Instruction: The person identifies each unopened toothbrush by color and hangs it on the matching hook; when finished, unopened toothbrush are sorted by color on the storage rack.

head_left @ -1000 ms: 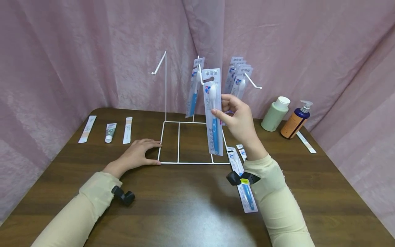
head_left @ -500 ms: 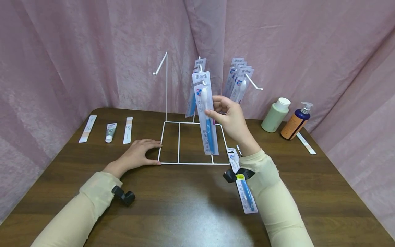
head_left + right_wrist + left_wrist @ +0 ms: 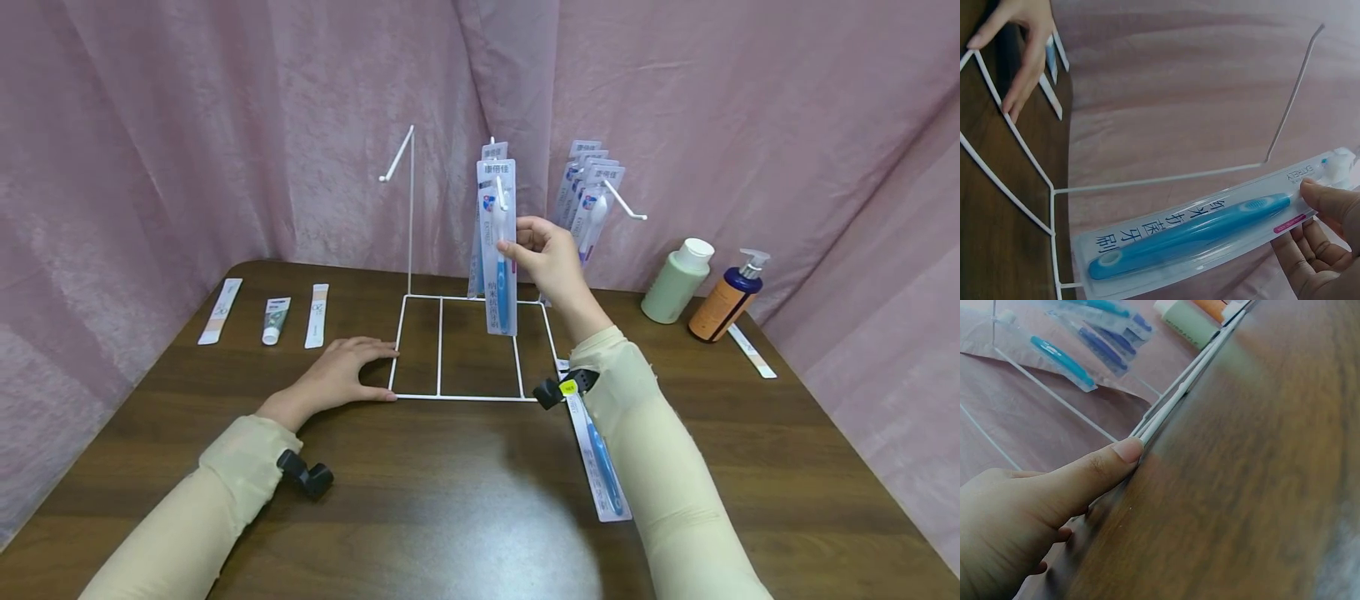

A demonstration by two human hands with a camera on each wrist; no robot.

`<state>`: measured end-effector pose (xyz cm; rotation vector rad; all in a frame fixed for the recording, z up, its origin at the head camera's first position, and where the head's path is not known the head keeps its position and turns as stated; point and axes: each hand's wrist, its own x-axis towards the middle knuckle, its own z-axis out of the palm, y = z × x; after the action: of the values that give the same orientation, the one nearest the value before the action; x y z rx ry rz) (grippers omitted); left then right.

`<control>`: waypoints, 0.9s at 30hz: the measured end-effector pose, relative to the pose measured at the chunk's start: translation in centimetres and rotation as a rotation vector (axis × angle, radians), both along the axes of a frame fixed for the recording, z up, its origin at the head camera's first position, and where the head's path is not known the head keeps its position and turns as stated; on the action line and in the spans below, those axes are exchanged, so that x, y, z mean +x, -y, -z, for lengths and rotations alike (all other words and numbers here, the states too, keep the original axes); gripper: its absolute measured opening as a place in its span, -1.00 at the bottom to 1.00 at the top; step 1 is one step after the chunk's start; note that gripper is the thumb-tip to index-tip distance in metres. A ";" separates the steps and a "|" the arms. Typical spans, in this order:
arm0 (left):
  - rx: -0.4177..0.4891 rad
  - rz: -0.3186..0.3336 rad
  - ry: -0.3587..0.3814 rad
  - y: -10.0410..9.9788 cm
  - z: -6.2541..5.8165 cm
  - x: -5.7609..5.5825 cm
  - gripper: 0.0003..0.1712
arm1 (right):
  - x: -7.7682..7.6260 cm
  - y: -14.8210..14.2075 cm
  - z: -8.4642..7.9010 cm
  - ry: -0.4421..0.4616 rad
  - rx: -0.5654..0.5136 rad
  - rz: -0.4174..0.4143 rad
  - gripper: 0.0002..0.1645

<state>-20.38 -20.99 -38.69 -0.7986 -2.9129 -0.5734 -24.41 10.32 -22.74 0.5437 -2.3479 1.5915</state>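
My right hand (image 3: 553, 260) pinches a packaged toothbrush (image 3: 498, 292) by its right edge, thumb in front and fingers behind. The card hangs upright at the middle hook (image 3: 501, 193) of a white wire rack (image 3: 440, 350), and the hook's tip shows in front of it. Another toothbrush pack (image 3: 494, 151) hangs on that hook behind it. In the right wrist view the blue toothbrush handle (image 3: 1191, 237) shows through clear plastic. My left hand (image 3: 330, 382) rests at the rack's front left corner, its thumb (image 3: 1127, 450) against the wire and its fingers on the side.
Several toothbrush packs hang on the right hook (image 3: 626, 202); the left hook (image 3: 396, 154) is bare. A toothbrush pack (image 3: 600, 462) lies partly under my right forearm. A green bottle (image 3: 678, 282) and an orange pump bottle (image 3: 725, 302) stand right. A small tube (image 3: 275, 321) lies left between flat sachets.
The toothbrush pack in my right hand has moved left, then up and back onto the middle hook. My left hand has stayed on the rack's corner.
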 end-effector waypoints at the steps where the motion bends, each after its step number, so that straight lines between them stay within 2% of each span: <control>1: 0.001 0.001 -0.002 0.0 0.0 0.0 -0.10 | -0.3 0.0 0.0 -0.002 0.001 0.005 -0.66; 7: -0.005 0.003 -0.006 0.1 0.2 -0.2 -0.10 | -2.1 0.4 0.1 -0.001 0.000 0.033 -0.63; 14: -0.010 0.007 -0.002 0.0 0.2 -0.2 -0.10 | -3.5 0.6 0.3 0.087 -0.033 0.050 -0.59; 21: -0.011 0.011 0.007 -0.3 0.1 -0.1 -0.11 | -3.6 0.0 0.7 0.131 -0.093 0.021 -0.59; 27: -0.004 -0.002 0.015 -0.1 0.0 -0.1 -0.10 | -2.9 -0.9 0.2 0.115 -0.021 -0.002 -0.55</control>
<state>-20.52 -20.92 -38.67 -0.7956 -2.9286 -0.5760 -27.36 11.24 -22.98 0.4622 -2.4100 1.6885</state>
